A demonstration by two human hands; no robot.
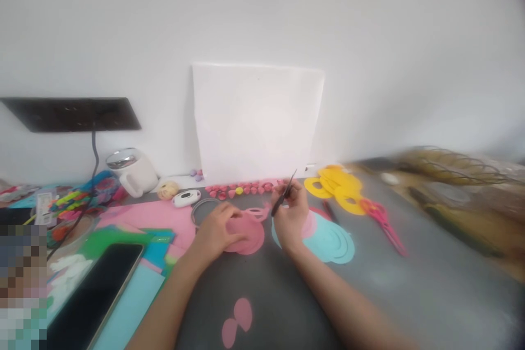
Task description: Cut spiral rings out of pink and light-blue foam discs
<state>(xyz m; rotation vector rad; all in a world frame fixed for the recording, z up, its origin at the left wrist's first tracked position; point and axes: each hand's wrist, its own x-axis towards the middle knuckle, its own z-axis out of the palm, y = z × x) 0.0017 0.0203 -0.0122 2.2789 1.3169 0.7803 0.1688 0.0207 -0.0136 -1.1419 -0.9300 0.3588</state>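
Observation:
My left hand [217, 232] lies over a stack of pink paper circles [252, 238], thumb and fingers apart. In my right hand [292, 216] is a slim black tool with a thin pointed tip [282, 200], angled up; its exact kind is unclear. Between the hands, a small pink paper ring [256, 213] lies at the top of the stack. Light blue paper circles [332, 243] spread beside and partly behind my right wrist. Two joined pink paper petals [243, 314] rest on the grey tabletop [279, 295] nearer to me.
Yellow paper rings [338, 183] and pink scissors [385, 224] lie at the right. A row of small pink pieces [223, 192] runs before a white board [258, 120] against the wall. At left are a phone [96, 290], coloured sheets [131, 306] and a white mug [139, 175].

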